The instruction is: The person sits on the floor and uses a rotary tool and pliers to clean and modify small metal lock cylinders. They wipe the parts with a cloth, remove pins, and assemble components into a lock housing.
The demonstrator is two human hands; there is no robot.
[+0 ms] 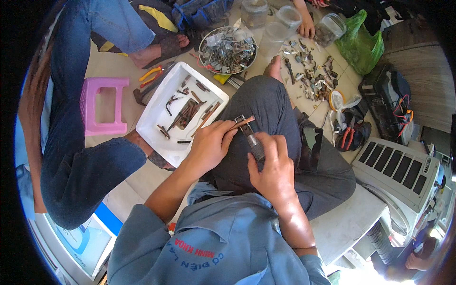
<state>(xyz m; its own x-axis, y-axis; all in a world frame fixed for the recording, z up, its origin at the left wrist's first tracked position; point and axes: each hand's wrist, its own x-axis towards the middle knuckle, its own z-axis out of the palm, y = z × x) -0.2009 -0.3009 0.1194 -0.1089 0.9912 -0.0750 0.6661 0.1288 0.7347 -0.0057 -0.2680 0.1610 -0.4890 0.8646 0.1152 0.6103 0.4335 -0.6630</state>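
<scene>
My left hand [211,145] pinches a short copper tube [244,123], which points to the right above my thigh. Closed round the knurled grip of a dark metal tube cutter [252,142] is my right hand [275,166]. The head of the cutter meets the copper tube just beyond my left fingertips; whether the tube sits fully inside the jaw I cannot tell. Beside my left hand a white plastic tray [152,114] holds copper tube pieces, dark rods and hex keys [170,105].
A round basin [228,50] is heaped with small metal parts. Many fittings [313,80] lie spread over the tiles near another person's hand [306,26]. Around me are a pink stool [90,107], a hammer [141,96], a green bag [361,42] and an air-conditioner unit [394,166].
</scene>
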